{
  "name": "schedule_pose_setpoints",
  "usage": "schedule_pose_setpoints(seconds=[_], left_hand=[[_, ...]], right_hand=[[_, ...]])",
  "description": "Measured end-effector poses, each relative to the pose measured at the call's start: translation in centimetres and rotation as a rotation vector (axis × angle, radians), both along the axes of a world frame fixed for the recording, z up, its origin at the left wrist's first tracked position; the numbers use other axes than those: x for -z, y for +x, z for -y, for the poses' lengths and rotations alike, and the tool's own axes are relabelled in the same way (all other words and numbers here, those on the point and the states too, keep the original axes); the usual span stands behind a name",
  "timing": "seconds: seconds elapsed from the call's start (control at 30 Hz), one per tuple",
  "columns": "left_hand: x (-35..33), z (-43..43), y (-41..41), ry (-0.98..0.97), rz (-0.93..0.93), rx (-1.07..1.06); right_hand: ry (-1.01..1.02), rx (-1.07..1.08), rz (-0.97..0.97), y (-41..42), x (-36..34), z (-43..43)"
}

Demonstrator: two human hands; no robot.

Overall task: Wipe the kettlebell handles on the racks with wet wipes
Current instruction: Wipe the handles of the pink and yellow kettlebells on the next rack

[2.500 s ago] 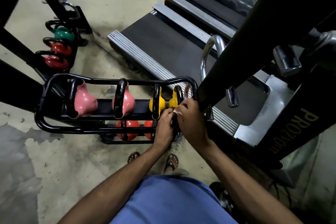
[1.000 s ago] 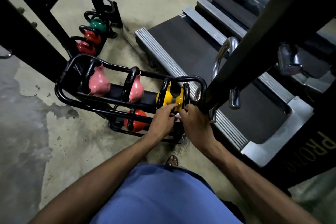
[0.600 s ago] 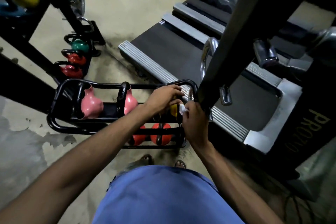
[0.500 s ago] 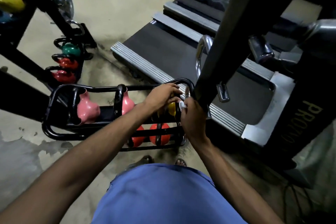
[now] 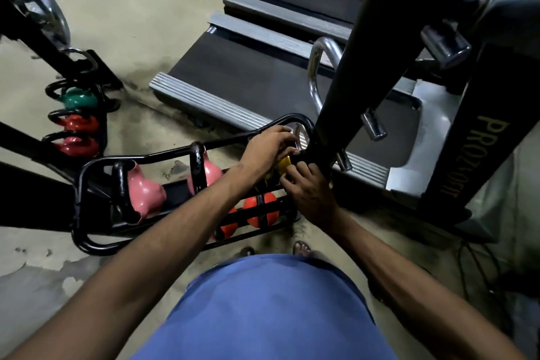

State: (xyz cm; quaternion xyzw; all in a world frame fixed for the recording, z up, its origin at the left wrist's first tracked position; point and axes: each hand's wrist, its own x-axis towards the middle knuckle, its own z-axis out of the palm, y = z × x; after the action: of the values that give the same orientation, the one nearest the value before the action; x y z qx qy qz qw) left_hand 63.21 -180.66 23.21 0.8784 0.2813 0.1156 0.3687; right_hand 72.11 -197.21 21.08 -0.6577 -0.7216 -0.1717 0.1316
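Worn concrete floor (image 5: pixel 152 38) carries a low black rack (image 5: pixel 79 190), whose far end sits hard against a dark upright post (image 5: pixel 344 90). Both hands work at that end. The left hand (image 5: pixel 267 147) has its fingers curled over the top of the yellow kettlebell (image 5: pixel 284 165), covering its handle. The right hand (image 5: pixel 311 188) is just below, fingers bent in against the same bell. No wipe shows, so I cannot tell whether the right hand holds one.

To do this step well, I would steady the bell with the left hand and run the wipe round the whole loop of the handle, underside too, not only the top.

Room is tight. The post stands right beside the right knuckles, a chrome bar (image 5: pixel 298 134) sits just past the left fingertips, and the rack's top rail runs just beyond the left hand. Open room lies to the left of the left hand, toward the pink kettlebells (image 5: pixel 146 193).
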Motion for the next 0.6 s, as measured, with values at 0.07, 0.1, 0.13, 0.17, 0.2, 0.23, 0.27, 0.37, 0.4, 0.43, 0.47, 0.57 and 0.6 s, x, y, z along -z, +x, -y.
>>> schedule_pose_setpoints(seconds=[0.07, 0.1, 0.13, 0.17, 0.2, 0.23, 0.27, 0.37, 0.4, 0.43, 0.47, 0.57, 0.6], left_hand=[[-0.3, 0.3, 0.2, -0.061, 0.075, -0.019], [-0.2, 0.3, 0.3, 0.031, 0.094, 0.021], [0.4, 0.1, 0.2, 0.053, 0.086, 0.037], [0.4, -0.1, 0.2, 0.037, 0.067, 0.036], [0.5, -0.4, 0.2, 0.012, 0.058, 0.035], [0.1, -0.4, 0.2, 0.010, 0.073, 0.027], [0.0, -0.5, 0.2, -0.008, 0.078, 0.025], [-1.0, -0.6, 0.2, -0.023, 0.094, 0.008], [-0.9, -0.8, 0.2, -0.024, 0.098, 0.001], [-0.9, -1.1, 0.1, -0.028, 0.087, -0.005], [-0.7, -1.4, 0.0, -0.025, 0.077, -0.008], [-0.6, -1.6, -0.1, 0.016, 0.084, 0.004], [-0.7, -1.5, -0.1, 0.035, 0.083, 0.021]], right_hand=[[0.006, 0.029, -0.006, -0.2, 0.4, 0.3], [-0.001, 0.056, -0.032, -0.3, 0.7, 0.7], [-0.003, 0.090, -0.077, -0.4, 0.7, 1.2], [0.009, 0.133, -0.138, -0.4, 0.9, 1.7], [0.038, 0.183, -0.213, -0.5, 0.8, 2.1], [0.072, 0.232, -0.287, -0.7, 0.7, 2.2], [0.089, 0.279, -0.362, -1.0, 0.4, 2.1], [0.071, 0.441, -0.619, -2.4, -0.1, 1.0], [0.076, 0.517, -0.734, -2.7, -0.3, 0.4], [0.080, 0.589, -0.873, -2.7, -0.5, 0.0], [0.070, 0.643, -1.015, -2.7, -0.9, -0.5], [-0.068, 0.687, -1.286, -2.0, -2.2, -1.8], [-0.124, 0.672, -1.347, -1.6, -2.4, -2.3]])
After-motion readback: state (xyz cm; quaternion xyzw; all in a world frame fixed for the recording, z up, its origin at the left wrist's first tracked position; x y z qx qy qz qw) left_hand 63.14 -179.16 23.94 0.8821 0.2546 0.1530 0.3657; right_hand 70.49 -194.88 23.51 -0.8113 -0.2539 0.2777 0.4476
